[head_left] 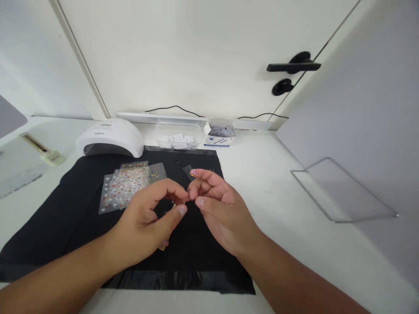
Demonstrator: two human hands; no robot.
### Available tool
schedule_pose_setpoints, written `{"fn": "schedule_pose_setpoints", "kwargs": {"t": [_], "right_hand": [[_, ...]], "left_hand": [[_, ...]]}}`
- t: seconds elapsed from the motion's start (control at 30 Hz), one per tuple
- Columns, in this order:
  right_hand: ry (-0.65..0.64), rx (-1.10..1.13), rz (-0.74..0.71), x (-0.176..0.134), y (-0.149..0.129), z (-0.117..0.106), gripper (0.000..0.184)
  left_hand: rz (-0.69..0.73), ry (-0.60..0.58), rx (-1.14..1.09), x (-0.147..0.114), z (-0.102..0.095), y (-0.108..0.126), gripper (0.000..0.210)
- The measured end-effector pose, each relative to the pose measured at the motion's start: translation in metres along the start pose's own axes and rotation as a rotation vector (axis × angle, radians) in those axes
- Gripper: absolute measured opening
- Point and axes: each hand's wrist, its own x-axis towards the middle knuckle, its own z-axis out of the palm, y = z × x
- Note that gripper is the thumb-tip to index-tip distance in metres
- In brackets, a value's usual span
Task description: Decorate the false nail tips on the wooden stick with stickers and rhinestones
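Note:
My left hand (149,222) and my right hand (222,209) meet above a black mat (193,257), fingertips nearly touching. The left fingers are curled, with the index finger and thumb close together. In the right hand, the thumb is drawn in near the curled fingers while one finger with a decorated nail (193,173) points out. Whatever small thing lies between the fingertips is too tiny to make out. Left of the hands, several clear sheets of nail stickers (118,187) overlap on the mat. A small clear strip (187,170) lies just beyond the right fingers.
A white nail lamp (113,135) stands at the back left, near a nail polish bottle (52,157). Behind the mat are a clear tray (160,135) of white packets and an alcohol pads box (219,140). A metal wire frame (343,221) is at right.

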Motion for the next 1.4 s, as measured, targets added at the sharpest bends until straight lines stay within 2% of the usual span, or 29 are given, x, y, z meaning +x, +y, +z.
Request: {"fn": "schedule_pose_setpoints", "kwargs": {"t": [0.1,0.17,0.47,0.8,0.93,1.23,1.4], "right_hand": [[-0.047,0.063,0.002,-0.004,-0.001,0.003,0.036],[-0.072,0.069,-0.016,-0.007,-0.002,0.005,0.036],[-0.099,-0.003,-0.094,-0.012,0.000,0.008,0.038],[-0.080,0.033,-0.050,-0.014,-0.003,0.011,0.040],[-0.098,0.038,-0.062,-0.014,-0.003,0.011,0.040],[-0.081,0.006,-0.093,-0.014,-0.002,0.012,0.042],[-0.095,-0.008,-0.109,-0.014,-0.002,0.011,0.044]], "left_hand": [[0.141,-0.029,0.091,-0.003,0.002,0.002,0.009],[0.168,-0.012,0.106,-0.006,0.002,0.003,0.009],[0.189,-0.001,0.146,-0.014,0.002,0.004,0.013],[0.207,-0.003,0.191,-0.015,0.001,0.001,0.011],[0.171,0.015,0.169,-0.016,0.002,-0.001,0.011],[0.241,-0.002,0.174,-0.015,0.001,-0.001,0.014],[0.230,-0.018,0.134,-0.013,0.002,-0.002,0.011]]}}
